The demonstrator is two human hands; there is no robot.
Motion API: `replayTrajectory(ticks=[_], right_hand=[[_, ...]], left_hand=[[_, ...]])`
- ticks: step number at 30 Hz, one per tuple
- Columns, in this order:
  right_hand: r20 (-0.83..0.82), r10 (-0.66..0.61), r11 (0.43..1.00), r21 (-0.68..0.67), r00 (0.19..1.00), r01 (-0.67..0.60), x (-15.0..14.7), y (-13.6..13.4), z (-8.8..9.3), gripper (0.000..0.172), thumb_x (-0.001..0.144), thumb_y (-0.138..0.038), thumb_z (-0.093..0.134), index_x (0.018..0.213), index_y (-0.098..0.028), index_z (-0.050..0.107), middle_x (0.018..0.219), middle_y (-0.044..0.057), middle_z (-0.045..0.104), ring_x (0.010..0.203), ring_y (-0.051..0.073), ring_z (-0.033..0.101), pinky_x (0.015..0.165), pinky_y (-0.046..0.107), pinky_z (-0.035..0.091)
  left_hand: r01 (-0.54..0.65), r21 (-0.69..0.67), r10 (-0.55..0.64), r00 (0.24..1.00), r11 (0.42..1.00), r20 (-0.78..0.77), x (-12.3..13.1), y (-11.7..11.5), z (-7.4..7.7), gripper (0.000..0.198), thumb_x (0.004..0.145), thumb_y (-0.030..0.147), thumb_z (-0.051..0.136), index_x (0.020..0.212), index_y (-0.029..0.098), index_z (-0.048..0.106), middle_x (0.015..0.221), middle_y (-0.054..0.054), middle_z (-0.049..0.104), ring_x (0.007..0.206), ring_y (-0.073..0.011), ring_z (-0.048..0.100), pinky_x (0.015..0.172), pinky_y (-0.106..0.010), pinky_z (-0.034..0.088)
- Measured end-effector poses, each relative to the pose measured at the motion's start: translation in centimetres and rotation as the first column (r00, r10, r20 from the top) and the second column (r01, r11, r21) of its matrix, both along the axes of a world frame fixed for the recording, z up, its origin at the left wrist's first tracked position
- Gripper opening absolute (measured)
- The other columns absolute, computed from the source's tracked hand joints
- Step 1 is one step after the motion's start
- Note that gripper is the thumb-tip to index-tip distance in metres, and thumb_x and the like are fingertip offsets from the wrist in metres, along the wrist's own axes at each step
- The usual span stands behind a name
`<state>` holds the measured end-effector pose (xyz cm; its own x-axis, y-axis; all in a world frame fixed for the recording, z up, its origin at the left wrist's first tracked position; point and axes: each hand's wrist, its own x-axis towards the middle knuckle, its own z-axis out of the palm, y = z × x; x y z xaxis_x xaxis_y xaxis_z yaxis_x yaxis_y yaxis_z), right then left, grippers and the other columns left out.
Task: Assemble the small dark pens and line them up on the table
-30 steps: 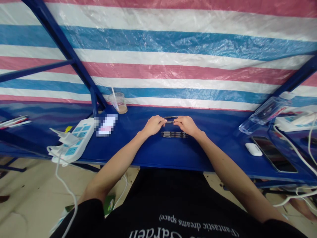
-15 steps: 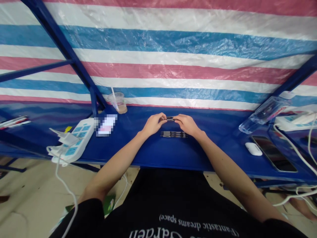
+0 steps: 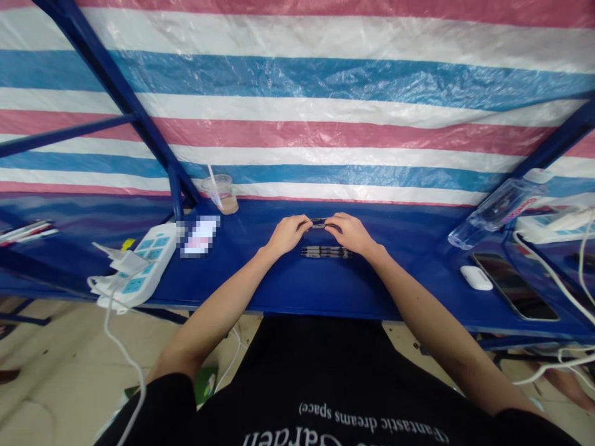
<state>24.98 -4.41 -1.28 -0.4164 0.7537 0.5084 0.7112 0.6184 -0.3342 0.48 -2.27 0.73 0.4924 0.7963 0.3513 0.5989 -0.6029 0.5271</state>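
Apparently one black piece (image 3: 318, 223) clenched between the fingers (image 3: 305, 225) of both hands (image 3: 288, 234) (image 3: 351, 233), about three slim rods (image 3: 325, 251) just below.

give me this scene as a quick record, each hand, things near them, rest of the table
left hand: fingertips on one end of a small black piece
right hand: fingertips on its other end
things: slim black-and-silver rods lying side by side just nearer the person than the hands
surface: blue table
rest: white power strip, plastic cup with straw, clear bottle, white earbud case, smartphone
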Motion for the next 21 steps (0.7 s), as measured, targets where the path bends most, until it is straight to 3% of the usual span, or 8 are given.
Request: replayTrajectory(ticks=[4,10,16,21], right_hand=[[-0.017,-0.024,1.000,-0.003,1.000,0.024,0.04,0.07,0.03,0.019,0.104,-0.025,0.058,0.109,-0.022,0.075,0.107,0.009,0.075,0.103,0.025,0.067,0.092,0.037,0.050],[-0.014,-0.016,1.000,-0.012,1.000,0.016,0.00,-0.07,0.14,0.021,0.105,-0.026,0.055,0.109,-0.022,0.076,0.107,0.008,0.075,0.100,0.024,0.067,0.089,0.036,0.050],[-0.025,-0.013,1.000,0.002,1.000,0.013,-0.04,-0.07,0.08,0.019,0.104,-0.025,0.057,0.108,-0.022,0.075,0.107,0.008,0.075,0.101,0.024,0.067,0.090,0.036,0.050],[-0.035,-0.013,0.999,0.030,0.999,0.014,-0.15,-0.18,0.22,0.018,0.104,-0.025,0.058,0.108,-0.023,0.075,0.106,0.008,0.075,0.102,0.025,0.066,0.091,0.037,0.050]], left_hand=[[0.026,0.010,-0.027,0.998,1.000,0.063,0.07,-0.02,-0.12,0.017,0.098,0.037,0.066,0.107,0.022,0.068,0.096,-0.002,0.075,0.088,-0.0197,0.069,0.085,-0.032,0.051],[0.009,0.031,-0.010,0.999,0.999,0.046,0.07,0.18,-0.15,0.007,0.098,0.026,0.065,0.101,0.022,0.070,0.096,-0.004,0.076,0.093,-0.0208,0.069,0.089,-0.033,0.052],[-0.019,0.030,0.019,1.000,0.999,0.000,0.11,0.01,0.16,0.013,0.101,0.028,0.060,0.102,0.022,0.071,0.096,-0.003,0.076,0.095,-0.0221,0.068,0.089,-0.034,0.049],[-0.017,0.000,0.017,0.999,1.000,-0.031,-0.07,0.26,-0.09,0.034,0.108,0.036,0.044,0.089,0.022,0.069,0.085,-0.002,0.073,0.085,-0.0206,0.067,0.085,-0.033,0.048]])
